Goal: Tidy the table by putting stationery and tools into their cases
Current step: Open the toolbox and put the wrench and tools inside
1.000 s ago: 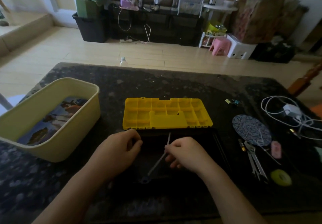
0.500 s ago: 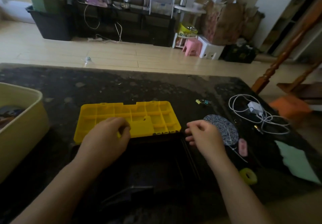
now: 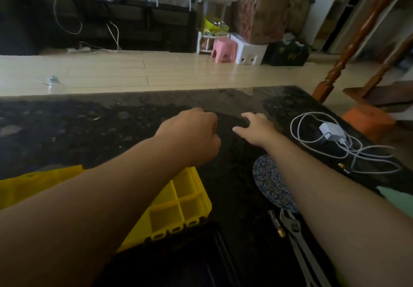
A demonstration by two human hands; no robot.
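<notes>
Reach is the word for this moment: both arms stretch over the dark stone table (image 3: 89, 130), the hands near each other but apart. The left hand (image 3: 192, 137) is curled into a fist with its back to the camera; nothing shows in it, though the palm side is hidden. The right hand (image 3: 257, 128) is spread wide and empty, thumb out and fingers low over the stone, which reads as the start of a pick-up. Whatever it is after lies under or beyond the fingers and cannot be made out. The open tool case lies behind the left hand and under that forearm, its yellow divided lid (image 3: 185, 199) folded back and its black tray (image 3: 178, 260) nearest the body, probably left open so things can be dropped straight in. The adjustable wrench (image 3: 297, 237) and a small bit (image 3: 277, 222) lie well behind the right hand, beside that forearm, not yet put away. A patterned disc (image 3: 270, 181) sits partly under the same forearm. The white charger and cable (image 3: 330, 131) lie loosely coiled just outward of the right hand, close enough to be the next target.
</notes>
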